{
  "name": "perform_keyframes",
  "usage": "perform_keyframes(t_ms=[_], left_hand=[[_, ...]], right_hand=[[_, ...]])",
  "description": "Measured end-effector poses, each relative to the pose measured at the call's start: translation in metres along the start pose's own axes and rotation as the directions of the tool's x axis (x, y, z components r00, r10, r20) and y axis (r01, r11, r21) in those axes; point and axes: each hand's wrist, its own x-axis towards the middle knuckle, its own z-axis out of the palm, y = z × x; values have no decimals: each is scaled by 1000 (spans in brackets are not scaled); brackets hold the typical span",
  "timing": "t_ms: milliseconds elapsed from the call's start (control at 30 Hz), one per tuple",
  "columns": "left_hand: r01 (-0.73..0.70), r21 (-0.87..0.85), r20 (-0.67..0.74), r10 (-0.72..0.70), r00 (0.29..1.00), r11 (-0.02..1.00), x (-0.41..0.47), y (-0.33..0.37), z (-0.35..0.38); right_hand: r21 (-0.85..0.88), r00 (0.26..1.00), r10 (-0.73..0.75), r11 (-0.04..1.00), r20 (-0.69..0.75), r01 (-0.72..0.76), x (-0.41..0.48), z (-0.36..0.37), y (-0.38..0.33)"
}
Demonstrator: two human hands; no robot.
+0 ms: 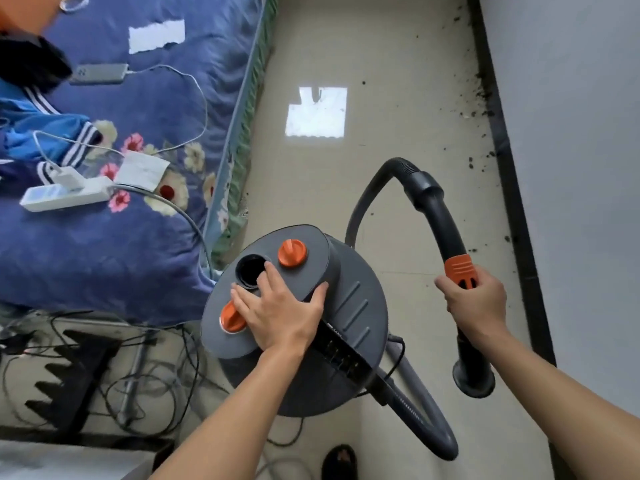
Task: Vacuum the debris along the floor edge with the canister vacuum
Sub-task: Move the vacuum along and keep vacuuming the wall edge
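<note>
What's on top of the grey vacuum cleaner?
The left hand rests flat there, partly covering one orange knob. Another orange knob and a black hole show; its inside is dark.

Power strip [69,195], phone [98,75] on floral quilt [138,254]; tangled cables [152,389] below.

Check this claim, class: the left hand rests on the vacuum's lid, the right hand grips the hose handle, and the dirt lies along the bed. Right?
No. The head view shows the dirt lying along the wall's dark skirting, not the bed. The rest stands: left hand resting on the vacuum's lid, right hand gripping the hose handle.
</note>
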Motion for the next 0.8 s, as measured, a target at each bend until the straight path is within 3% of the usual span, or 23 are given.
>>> perform_keyframes(t_ms=[233,500,667,800], left_hand=[[-52,30,-24,52,998,998,80,52,-8],[-6,14,-91,7,996,1000,178,90,-28],[56,35,-126,-51,991,998,229,110,-34],[-24,-3,-99,24,995,1000,269,138,-40]], right_hand=[[55,999,-17,998,-46,20,71,-27,-15],[138,993,-98,985,-69,107,152,-36,-58],[163,989,-102,980,-104,118,198,-11,-95],[139,992,-85,986,-90,97,222,26,-123]])
